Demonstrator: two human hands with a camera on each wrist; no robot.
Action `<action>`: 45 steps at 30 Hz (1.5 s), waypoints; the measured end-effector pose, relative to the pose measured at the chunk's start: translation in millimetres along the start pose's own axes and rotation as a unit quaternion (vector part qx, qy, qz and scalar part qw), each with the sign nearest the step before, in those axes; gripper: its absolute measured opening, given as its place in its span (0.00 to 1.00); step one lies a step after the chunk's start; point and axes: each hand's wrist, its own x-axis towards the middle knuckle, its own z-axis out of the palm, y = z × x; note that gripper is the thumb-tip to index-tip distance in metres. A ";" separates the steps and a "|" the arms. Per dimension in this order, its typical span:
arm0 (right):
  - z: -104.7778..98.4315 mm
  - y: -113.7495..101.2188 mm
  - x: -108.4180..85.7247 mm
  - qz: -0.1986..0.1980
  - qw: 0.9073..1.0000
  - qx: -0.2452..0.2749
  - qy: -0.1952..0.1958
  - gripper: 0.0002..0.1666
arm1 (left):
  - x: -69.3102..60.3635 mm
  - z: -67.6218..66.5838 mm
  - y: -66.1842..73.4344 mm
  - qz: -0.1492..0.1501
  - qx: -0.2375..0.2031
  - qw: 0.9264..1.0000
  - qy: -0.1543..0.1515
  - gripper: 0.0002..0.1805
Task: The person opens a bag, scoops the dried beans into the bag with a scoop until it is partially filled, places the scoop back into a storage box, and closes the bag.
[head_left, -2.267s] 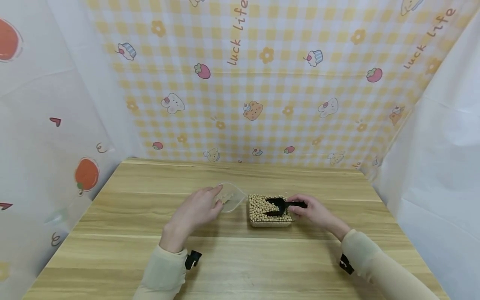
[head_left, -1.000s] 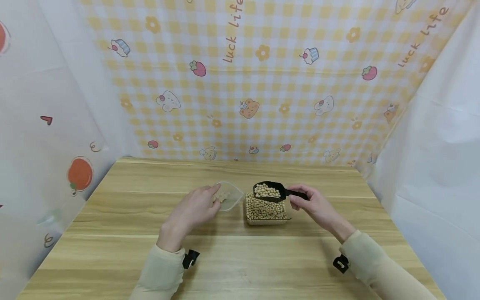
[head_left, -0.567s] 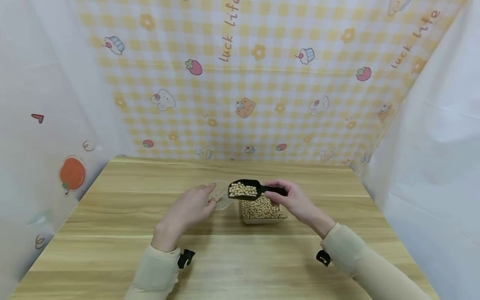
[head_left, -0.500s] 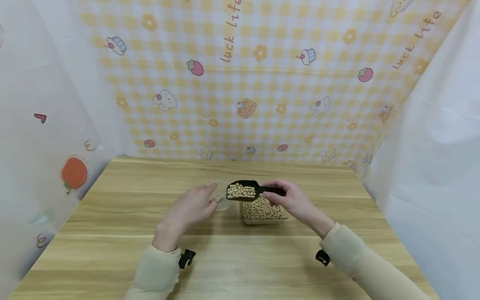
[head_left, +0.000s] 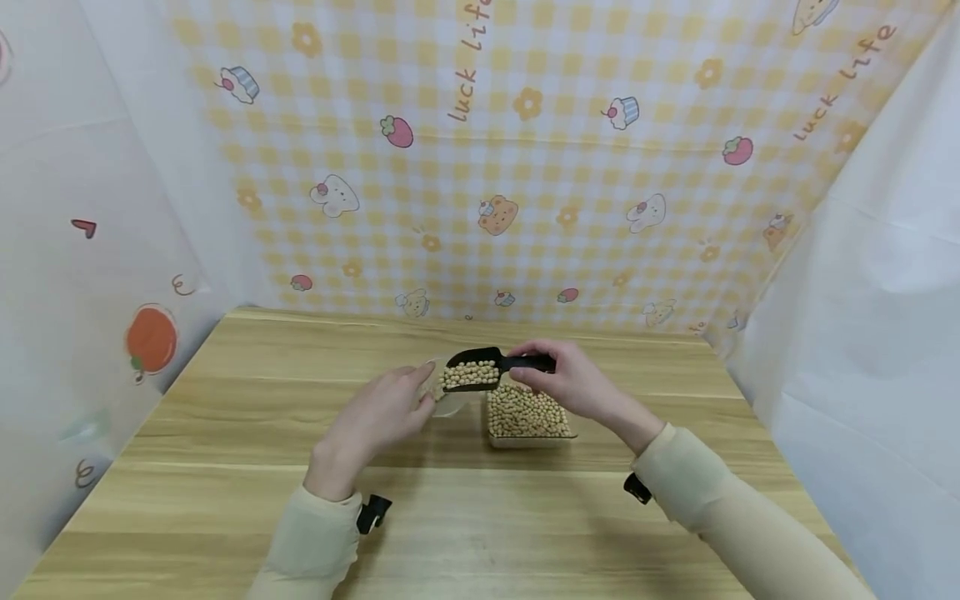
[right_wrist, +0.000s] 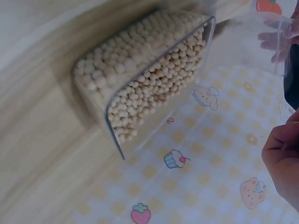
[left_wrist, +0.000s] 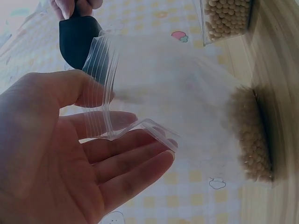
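The left hand [head_left: 375, 421] pinches the rim of a clear zip bag [left_wrist: 159, 93] between thumb and forefinger; the bag stands upright with beans [left_wrist: 252, 140] at its bottom. The right hand [head_left: 573, 383] grips the handle of a black scoop [head_left: 491, 354], whose bowl carries round pale beans [head_left: 471, 374]. In the head view the bowl's front end lies over the bag mouth, beside the left fingertips. A clear box [right_wrist: 140, 79] full of the same beans stands on the table below the right hand, right of the bag.
The wooden table [head_left: 450, 525] extends around the items. A yellow checked cloth [head_left: 450, 167] with printed figures hangs behind it, and white cloths [head_left: 885, 300] hang at both sides.
The right hand has lifted the loaded scoop out of the bean box and moved it left over the bag mouth. The left hand keeps its hold on the bag, nearly unmoved.
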 end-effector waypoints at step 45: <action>-58.6 -13.4 -11.9 -0.071 0.974 -0.187 -0.104 0.16 | 1.1 2.3 0.6 0.003 0.004 1.000 -0.001 0.28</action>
